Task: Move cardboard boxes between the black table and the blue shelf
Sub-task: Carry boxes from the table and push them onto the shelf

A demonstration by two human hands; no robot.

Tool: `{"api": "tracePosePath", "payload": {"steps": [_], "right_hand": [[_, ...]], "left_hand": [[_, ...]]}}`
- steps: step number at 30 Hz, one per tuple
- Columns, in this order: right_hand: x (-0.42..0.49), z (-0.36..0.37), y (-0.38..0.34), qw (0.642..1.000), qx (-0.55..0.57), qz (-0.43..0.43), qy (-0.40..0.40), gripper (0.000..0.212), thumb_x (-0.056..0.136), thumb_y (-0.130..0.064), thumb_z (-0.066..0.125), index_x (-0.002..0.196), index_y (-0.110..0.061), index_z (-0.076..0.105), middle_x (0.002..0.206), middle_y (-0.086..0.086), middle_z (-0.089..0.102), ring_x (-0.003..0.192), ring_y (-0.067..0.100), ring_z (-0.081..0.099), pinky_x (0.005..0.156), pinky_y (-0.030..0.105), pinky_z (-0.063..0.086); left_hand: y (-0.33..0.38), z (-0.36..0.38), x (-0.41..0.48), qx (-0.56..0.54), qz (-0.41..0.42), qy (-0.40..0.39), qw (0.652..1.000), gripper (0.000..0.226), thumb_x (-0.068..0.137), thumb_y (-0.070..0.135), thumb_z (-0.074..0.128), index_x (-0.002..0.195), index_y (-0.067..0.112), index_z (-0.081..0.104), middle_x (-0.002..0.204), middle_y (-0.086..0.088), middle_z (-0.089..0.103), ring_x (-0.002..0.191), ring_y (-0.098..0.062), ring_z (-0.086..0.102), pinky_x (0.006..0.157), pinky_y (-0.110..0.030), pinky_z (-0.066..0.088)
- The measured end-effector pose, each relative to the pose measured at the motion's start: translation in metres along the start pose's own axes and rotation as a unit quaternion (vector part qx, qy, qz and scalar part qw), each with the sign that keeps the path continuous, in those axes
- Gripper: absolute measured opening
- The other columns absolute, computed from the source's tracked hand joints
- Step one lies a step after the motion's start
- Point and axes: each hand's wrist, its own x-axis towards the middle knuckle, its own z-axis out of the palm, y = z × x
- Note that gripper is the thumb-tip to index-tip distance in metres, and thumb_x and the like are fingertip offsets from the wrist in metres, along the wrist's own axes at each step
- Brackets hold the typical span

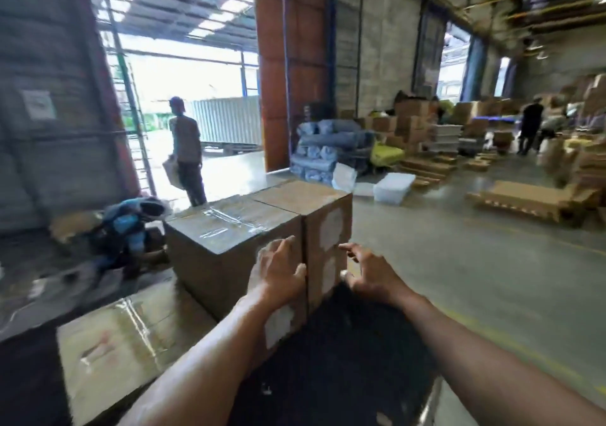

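A taped brown cardboard box stands on the black table, with white labels on its near sides. My left hand lies flat against the box's near face by its front corner, fingers spread. My right hand hovers open just right of that corner, close to the labelled side, holding nothing. A second, flatter taped box lies on the table at the lower left. The blue shelf is not in view.
A person crouches in blue left of the box. Another person stands in the bright doorway carrying something. Rolled bundles, stacked cartons and pallets fill the right side. Grey concrete floor lies to the right.
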Motion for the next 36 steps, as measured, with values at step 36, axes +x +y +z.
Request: {"api": "tracePosePath", "payload": {"steps": [36], "right_hand": [[0.282, 0.153, -0.029, 0.916, 0.38, 0.119, -0.054, 0.071, 0.068, -0.048, 0.065, 0.131, -0.015, 0.06, 0.125, 0.016, 0.064, 0.117, 0.034, 0.058, 0.101, 0.037, 0.046]], "left_hand": [[-0.215, 0.02, 0.064, -0.321, -0.469, 0.341, 0.749, 0.105, 0.057, 0.103, 0.042, 0.138, 0.037, 0.058, 0.145, 0.003, 0.057, 0.137, -0.028, 0.05, 0.119, -0.052, 0.031]]}}
